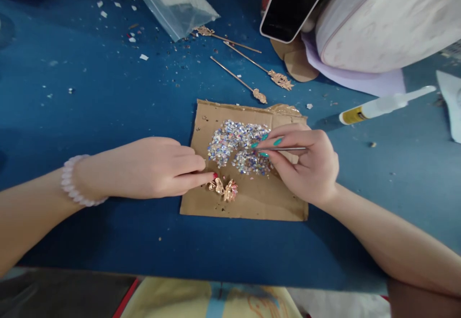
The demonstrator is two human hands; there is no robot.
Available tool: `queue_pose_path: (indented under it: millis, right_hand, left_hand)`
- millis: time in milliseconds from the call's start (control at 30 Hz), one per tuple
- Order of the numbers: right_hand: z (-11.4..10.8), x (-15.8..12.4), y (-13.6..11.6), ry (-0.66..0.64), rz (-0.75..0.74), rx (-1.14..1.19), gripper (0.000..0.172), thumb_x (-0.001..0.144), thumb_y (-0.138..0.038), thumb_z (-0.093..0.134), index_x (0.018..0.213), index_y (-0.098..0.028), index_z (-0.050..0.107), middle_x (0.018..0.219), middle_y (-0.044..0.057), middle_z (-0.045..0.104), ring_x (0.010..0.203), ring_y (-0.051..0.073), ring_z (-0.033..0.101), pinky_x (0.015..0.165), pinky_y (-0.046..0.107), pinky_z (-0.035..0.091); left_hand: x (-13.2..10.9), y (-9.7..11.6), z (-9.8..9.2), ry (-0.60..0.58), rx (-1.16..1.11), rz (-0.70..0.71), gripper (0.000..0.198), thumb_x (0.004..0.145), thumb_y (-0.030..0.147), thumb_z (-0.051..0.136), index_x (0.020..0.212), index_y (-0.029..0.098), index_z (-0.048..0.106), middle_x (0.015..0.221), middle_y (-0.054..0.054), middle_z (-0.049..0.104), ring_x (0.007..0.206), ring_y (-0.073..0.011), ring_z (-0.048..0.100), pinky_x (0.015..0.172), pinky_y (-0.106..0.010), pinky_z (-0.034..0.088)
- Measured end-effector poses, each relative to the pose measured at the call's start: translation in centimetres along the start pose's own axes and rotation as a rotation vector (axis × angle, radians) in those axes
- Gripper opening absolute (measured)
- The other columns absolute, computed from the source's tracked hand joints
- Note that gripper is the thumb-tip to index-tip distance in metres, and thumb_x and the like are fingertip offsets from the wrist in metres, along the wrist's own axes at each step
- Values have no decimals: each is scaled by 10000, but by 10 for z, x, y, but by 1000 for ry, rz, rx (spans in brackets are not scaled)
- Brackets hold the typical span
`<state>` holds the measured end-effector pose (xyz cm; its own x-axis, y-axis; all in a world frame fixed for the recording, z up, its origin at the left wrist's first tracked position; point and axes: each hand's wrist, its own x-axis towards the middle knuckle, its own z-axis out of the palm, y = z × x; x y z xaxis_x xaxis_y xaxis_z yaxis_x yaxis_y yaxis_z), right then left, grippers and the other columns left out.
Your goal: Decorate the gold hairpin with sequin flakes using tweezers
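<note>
My left hand (154, 169), with a bead bracelet at the wrist, is closed at the left edge of the cardboard piece (273, 207). Its red-nailed fingertip presses on a gold hairpin (225, 189) whose ornament has small pink bits at its right end. Any stem is hidden under the hand. My right hand (306, 164), with green nails, pinches thin metal tweezers (284, 148). Their tip is at a pile of small shiny blue, white and pink chips (237, 140) on the cardboard. Whether a chip sits in the tip cannot be seen.
Beyond the cardboard lie gold hairpins (279, 79) and a clear plastic bag (180, 10). A phone (295, 6) leans against a pale rounded object (378, 20). A glue bottle (382, 106) lies at the right. White scraps (144, 57) dot the blue table (108, 241).
</note>
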<state>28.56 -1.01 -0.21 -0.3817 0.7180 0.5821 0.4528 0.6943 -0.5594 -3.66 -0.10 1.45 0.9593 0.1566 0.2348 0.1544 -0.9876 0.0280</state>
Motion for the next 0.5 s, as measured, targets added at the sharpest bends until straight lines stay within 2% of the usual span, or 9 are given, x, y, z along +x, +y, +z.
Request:
queue_pose_path:
  millis: [67, 167, 233, 400, 500]
  right_hand:
    - [0, 3, -2, -31, 4, -5, 168, 988, -131, 769, 961, -279, 694, 931, 33, 860, 931, 261, 853, 841, 460, 752]
    - [-2, 7, -4, -96, 29, 5, 175, 982, -127, 761, 892, -269, 715, 917, 34, 870, 925, 268, 854, 860, 473, 732]
    - [-3, 8, -4, -106, 36, 7, 171, 983, -139, 767, 893, -276, 716, 920, 36, 874, 931, 267, 853, 856, 471, 730]
    - [-5, 7, -3, -150, 75, -2, 140, 999, -189, 774, 917, -295, 731, 902, 46, 868, 963, 273, 850, 882, 475, 736]
    - [-4, 5, -4, -142, 89, 6, 147, 1004, -182, 771, 919, -293, 726, 921, 48, 869, 987, 268, 850, 906, 469, 732]
  left_hand:
    - [1, 0, 0, 5, 0, -10, 414, 1096, 49, 411, 1248, 148, 783, 847, -30, 746, 676, -173, 613, 597, -350, 428]
    - [1, 1, -1, 18, 2, -5, 406, 1094, 61, 412, 1251, 179, 768, 858, -27, 753, 712, -171, 638, 591, -339, 450]
    - [1, 1, -1, 5, 6, -4, 399, 1100, 70, 419, 1256, 201, 762, 862, -27, 755, 726, -177, 653, 601, -337, 464]
    - [-1, 2, -1, 35, 12, -2, 405, 1112, 48, 394, 1241, 160, 761, 870, -31, 752, 709, -190, 627, 613, -355, 473]
    - [0, 1, 0, 15, -12, -11, 422, 1098, 46, 405, 1234, 202, 773, 834, -20, 734, 664, -190, 599, 589, -356, 443]
